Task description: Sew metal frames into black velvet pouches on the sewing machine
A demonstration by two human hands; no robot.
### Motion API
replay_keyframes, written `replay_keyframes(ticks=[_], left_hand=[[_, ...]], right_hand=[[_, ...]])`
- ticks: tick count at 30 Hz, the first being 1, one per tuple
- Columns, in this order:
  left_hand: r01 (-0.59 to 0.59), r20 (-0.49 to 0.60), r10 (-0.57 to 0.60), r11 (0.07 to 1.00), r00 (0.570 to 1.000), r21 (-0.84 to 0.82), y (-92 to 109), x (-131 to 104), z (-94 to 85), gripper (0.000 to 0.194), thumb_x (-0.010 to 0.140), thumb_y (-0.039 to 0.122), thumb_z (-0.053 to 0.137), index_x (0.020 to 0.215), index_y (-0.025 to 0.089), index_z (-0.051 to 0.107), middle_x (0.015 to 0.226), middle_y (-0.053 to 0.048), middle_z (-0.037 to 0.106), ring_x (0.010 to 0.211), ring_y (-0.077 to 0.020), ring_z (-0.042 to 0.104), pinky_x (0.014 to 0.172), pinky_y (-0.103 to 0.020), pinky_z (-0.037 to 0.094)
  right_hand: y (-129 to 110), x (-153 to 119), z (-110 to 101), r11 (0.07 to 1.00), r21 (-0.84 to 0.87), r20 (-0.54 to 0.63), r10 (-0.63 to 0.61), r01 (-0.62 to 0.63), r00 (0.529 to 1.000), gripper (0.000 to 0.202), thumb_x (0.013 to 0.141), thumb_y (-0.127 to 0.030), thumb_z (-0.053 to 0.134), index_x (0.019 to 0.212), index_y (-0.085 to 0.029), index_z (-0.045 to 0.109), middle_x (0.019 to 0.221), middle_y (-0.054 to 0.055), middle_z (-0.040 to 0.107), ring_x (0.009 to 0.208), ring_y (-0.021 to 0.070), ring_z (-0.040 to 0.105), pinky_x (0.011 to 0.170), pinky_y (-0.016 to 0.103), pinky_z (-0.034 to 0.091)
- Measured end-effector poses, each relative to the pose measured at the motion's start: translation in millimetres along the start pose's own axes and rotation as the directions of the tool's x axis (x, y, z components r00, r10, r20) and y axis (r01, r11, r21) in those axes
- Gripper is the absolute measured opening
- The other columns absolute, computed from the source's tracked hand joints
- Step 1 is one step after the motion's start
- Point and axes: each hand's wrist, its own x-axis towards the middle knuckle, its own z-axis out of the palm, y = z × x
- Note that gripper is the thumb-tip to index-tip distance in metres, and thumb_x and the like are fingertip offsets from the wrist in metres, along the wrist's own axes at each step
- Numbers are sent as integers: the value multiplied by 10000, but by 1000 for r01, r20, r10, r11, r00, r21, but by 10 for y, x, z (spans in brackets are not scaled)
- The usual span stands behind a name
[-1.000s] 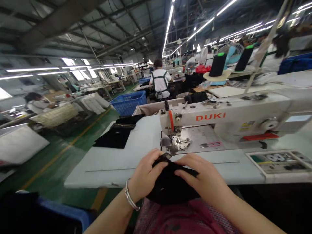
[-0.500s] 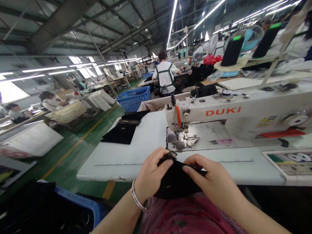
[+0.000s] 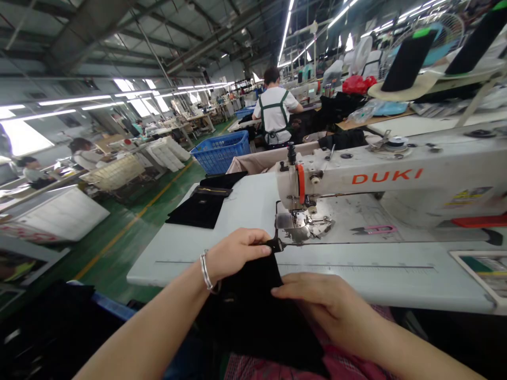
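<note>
A piece of black fabric (image 3: 261, 311) hangs from the front edge of the sewing table (image 3: 245, 211) down over my lap. My left hand (image 3: 235, 253) pinches its top corner, where a small dark tab (image 3: 276, 244) sticks out just in front of the needle area of the sewing machine (image 3: 336, 184). At the fabric's right edge, my right hand (image 3: 328, 301) has thumb and fingers closed on the cloth; some fingertips are hidden. Another black piece with a zipper (image 3: 200, 206) lies flat on the table's left side.
Pink-handled thread snips (image 3: 374, 229) lie on the machine bed. Dark cones of thread (image 3: 410, 60) stand at the back right. A blue basket (image 3: 222, 152) is beyond the table, near a co-worker (image 3: 275, 111) seen from behind. Dark cloth (image 3: 47, 322) fills a bin at lower left.
My left hand has moved left and slightly up, spreading the fabric out. The right hand has slid a little lower along its edge. The view has shifted, so the machine appears farther right.
</note>
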Motion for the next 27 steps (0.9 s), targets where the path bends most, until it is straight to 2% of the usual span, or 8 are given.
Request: replay_keyframes(ticks=[3,6,11,14,16,19,23,27], left_hand=[[28,16,-33,970,999,241,-269,355,-26,178,835,286,568,844,132,657,757,-7,640,703,-146,564,672,-247,459],[57,-100,-20,924,995,377,-533,797,95,84,789,224,618,785,153,663,771,-17,622,778,-174,556,765,-295,462],[129,-375,95,838,922,530,-641,1471,232,171,838,233,601,977,163,671,1160,-143,549,1156,-331,427,978,-506,348],[107,-394,153,819,906,564,-615,1724,257,152,871,191,561,970,138,664,1133,-157,573,1162,-322,448,993,-477,356],[70,-366,180,814,913,576,-618,1757,302,151,877,135,539,961,129,664,1034,-141,617,1077,-286,526,949,-419,410],[5,-325,225,815,918,579,-652,1585,410,143,872,149,578,989,126,658,971,-113,642,966,-248,587,885,-370,471],[-154,-216,336,796,917,586,-685,1238,532,254,911,148,537,1150,189,615,1147,-58,617,1099,-196,551,1023,-347,431],[-272,-149,434,760,888,590,-725,1162,525,311,933,103,466,1214,166,582,1223,-78,596,1170,-201,520,1069,-387,412]], right_hand=[[330,95,146,932,-352,78,-64,88,995,382,940,-114,439,1275,-248,566,1152,51,649,1016,134,624,869,259,531],[693,269,167,782,-608,117,-82,137,990,291,926,-147,512,1191,-200,617,941,57,653,858,170,620,745,293,541],[1123,627,-152,723,-684,95,-43,97,995,232,914,-102,503,1069,-169,663,1062,114,623,1041,223,561,900,384,481],[1263,714,-339,710,-698,105,-22,89,994,263,866,-35,519,1043,-157,670,1043,114,643,1049,229,572,916,388,475],[1300,664,-401,711,-697,116,-20,96,993,278,855,-25,520,1047,-157,671,1045,113,654,1045,229,585,912,391,485],[1305,478,-413,722,-682,129,-39,117,991,300,894,-64,489,1128,-164,647,1116,106,655,1109,220,574,962,396,478],[1319,295,-380,755,-651,66,-54,84,996,343,941,-88,409,1209,-174,604,1208,95,634,1182,208,544,1009,416,462],[1347,308,-362,789,-611,56,-41,67,998,343,940,-101,411,1200,-199,612,1194,89,642,1192,210,542,1020,435,452]])
